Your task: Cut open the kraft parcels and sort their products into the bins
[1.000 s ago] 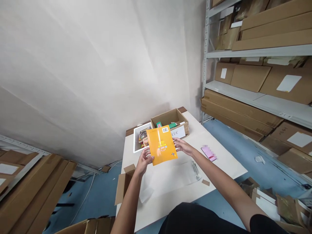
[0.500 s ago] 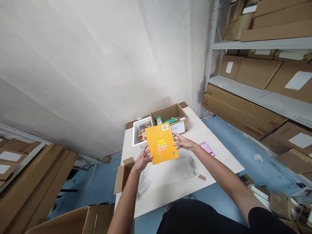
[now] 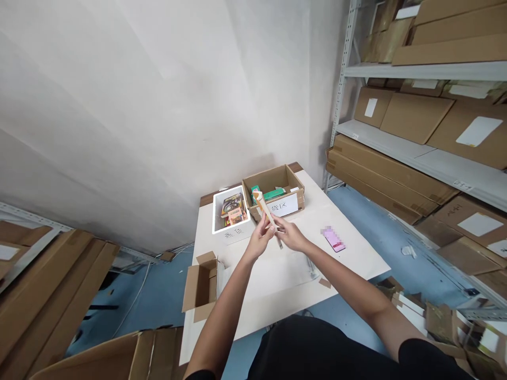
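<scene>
A thin book (image 3: 266,209) is held edge-on over the table, so its pale page side shows with a bit of orange cover at the top. My left hand (image 3: 260,237) grips it from the left, fingers closed. On the other side my right hand (image 3: 289,234) is closed on the same book. Just beyond the hands stands a cardboard box (image 3: 273,177) with a white label and green packets inside. Left of that box is a white bin (image 3: 214,214) holding several books.
A small open carton (image 3: 191,287) stands at the table's left edge. A pink-screened phone (image 3: 333,239) lies at the right of the table (image 3: 356,256). A clear plastic sheet and a cardboard scrap (image 3: 325,283) lie near the front. Shelves (image 3: 396,71) of cartons stand right.
The orange book has turned from its back cover facing me to edge-on. Both hands have come closer together around it. The view has shifted slightly.
</scene>
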Tool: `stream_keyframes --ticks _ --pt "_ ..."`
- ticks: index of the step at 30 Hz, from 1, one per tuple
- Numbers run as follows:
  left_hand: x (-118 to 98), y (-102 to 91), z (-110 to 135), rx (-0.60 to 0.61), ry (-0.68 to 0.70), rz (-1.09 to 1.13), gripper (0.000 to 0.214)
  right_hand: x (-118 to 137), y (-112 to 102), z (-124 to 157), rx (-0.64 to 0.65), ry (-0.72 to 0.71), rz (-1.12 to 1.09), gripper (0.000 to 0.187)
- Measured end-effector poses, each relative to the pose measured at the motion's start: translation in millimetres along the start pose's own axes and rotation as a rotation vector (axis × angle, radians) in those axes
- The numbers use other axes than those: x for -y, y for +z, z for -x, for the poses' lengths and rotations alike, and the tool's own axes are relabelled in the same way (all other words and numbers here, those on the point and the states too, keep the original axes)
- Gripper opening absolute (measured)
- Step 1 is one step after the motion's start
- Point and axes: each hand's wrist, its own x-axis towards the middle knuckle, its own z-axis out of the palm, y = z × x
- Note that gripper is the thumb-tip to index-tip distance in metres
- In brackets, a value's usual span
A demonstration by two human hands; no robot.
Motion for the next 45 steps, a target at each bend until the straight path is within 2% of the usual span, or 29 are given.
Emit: stream_keyframes --ticks 3,7,9,12,14,16,19,21,24,27,28,30,32,33,34,37,39,40,42,45 --pt "-9 12.4 -4 0.006 0.07 -0.003 0.088 4 11 3 0.056 -0.028 0.072 0.076" --pt "-19 2.8 -2 -0.038 0.114 -0.069 0.086 2 13 3 0.165 -0.045 0.026 0.073" --pt "-25 -8.2 1 -0.054 0.105 -0.07 0.084 -1 10 1 0.151 -0.061 0.053 0.073" --pt "-37 -32.9 7 -0.058 0.043 -0.028 0.085 -6 1 -5 -0.053 -0.046 0.177 0.077" --pt "-44 -53.7 11 -0.013 0.004 0.011 0.086 -11 -9 -11 -0.15 0.021 0.183 0.077" --pt "-47 -74.2 16 0.051 -0.028 0.039 0.089 -15 -17 -16 -0.082 0.116 0.038 0.078" --pt "-43 -97.6 18 0.041 -0.079 0.014 0.092 -21 -22 -22 0.08 0.197 -0.234 0.08" --pt "-34 -107.3 19 -0.012 -0.109 -0.032 0.094 -22 -19 -23 0.087 0.223 -0.314 0.079" --pt "-18 -117.8 19 -0.071 -0.123 -0.08 0.095 -17 -13 -23 0.062 0.288 -0.347 0.073" --pt "-5 -128.4 18 -0.109 -0.111 -0.112 0.093 -8 -12 -27 0.103 0.356 -0.362 0.064" --pt "-1 -131.3 17 -0.143 -0.107 -0.151 0.091 -5 -12 -29 0.122 0.369 -0.359 0.063" --pt "4 -133.2 14 -0.298 -0.084 -0.29 0.082 -1 -9 -35 0.139 0.367 -0.335 0.06" --pt "8 -126.4 11 -0.465 -0.053 -0.422 0.068 -1 1 -41 0.113 0.323 -0.275 0.055" --pt "9 -119.4 11 -0.492 -0.047 -0.44 0.062 -2 10 -43 0.095 0.288 -0.23 0.052" --pt "11 -110.4 11 -0.462 -0.051 -0.415 0.059 -4 21 -44 0.081 0.244 -0.177 0.049" --pt "15 -82.4 15 -0.206 -0.079 -0.179 0.07 -15 60 -43 0.074 0.071 -0.004 0.041" --pt "17 -74.4 18 -0.151 -0.039 -0.063 0.081 -26 85 -43 0.089 -0.01 0.081 0.04" --pt "19 -76.1 19 -0.159 -0.019 -0.028 0.085 -32 96 -44 0.102 -0.022 0.097 0.04" --pt "20 -91.1 20 -0.211 -0.004 0.015 0.088 -45 112 -50 0.145 0.001 0.069 0.044" --pt "20 -133.2 25 -0.291 -0.051 0.102 0.094 -64 122 -66 0.113 0.063 0.003 0.061"
